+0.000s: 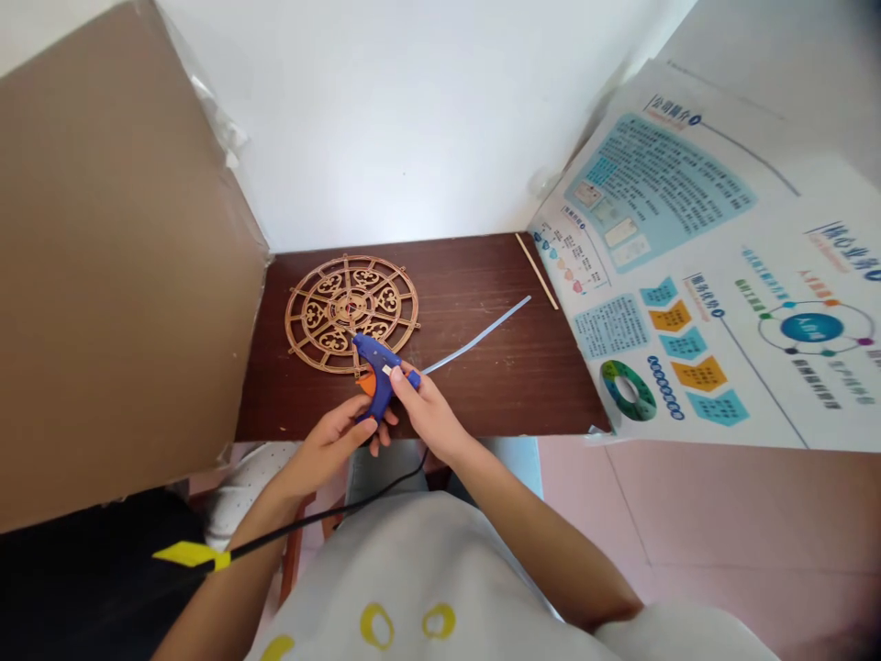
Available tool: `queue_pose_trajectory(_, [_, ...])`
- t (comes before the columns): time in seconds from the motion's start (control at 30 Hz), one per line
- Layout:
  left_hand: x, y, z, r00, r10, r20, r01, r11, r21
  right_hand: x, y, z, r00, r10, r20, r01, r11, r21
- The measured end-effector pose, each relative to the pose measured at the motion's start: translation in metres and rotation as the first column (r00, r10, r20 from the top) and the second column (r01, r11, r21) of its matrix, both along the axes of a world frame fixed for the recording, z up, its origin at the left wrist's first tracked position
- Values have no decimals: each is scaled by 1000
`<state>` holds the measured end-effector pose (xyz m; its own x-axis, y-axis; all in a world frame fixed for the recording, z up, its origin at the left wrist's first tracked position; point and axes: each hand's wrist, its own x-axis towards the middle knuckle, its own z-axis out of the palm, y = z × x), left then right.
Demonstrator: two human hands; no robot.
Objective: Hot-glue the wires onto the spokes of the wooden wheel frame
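A blue glue gun [377, 356] with an orange trigger [367, 384] is held between my two hands, its nozzle pointing up and left. My left hand [342, 435] is closed around the lower handle. At the rear of its body, my right hand [428, 404] grips it with the thumb on the side. The nozzle tip lies over the lower edge of a round wooden openwork disc [406, 310] with scroll patterns; I cannot tell whether it touches. A long pale glue stick [478, 337] runs from the gun's rear toward the upper right.
A thin wooden stick [537, 272] lies at the dark brown table's [474, 275] right edge. Cardboard [117, 248] walls the left side, a printed poster board [716, 275] the right, a white panel [413, 119] the back. A black cord [317, 516] with a yellow tag crosses my left forearm.
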<state>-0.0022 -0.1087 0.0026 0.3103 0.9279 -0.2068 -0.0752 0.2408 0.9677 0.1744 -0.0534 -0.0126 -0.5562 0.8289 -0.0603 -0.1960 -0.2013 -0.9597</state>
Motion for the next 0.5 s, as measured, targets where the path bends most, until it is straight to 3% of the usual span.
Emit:
queue_pose_trajectory(0.1, [-6,-1,-2,998,15,59,-12,999,-41,14,1,5,989,-51,138,28,986,166])
queue_pose_trajectory(0.2, [-8,0,-1,979,103,173,-82,989,-125,49,16,12,931,-209,300,76,913,401])
queue_pose_trajectory(0.33, [-8,11,3,941,228,250,-176,961,-214,97,53,15,831,-238,502,-144,781,608])
queue_pose_trajectory(0.43, [-5,22,4,919,285,271,-232,949,-213,109,70,12,770,-228,596,-288,708,645])
queue_pose_trajectory(0.5, [-3,26,3,906,308,289,-246,941,-233,109,69,16,742,-250,622,-321,682,658])
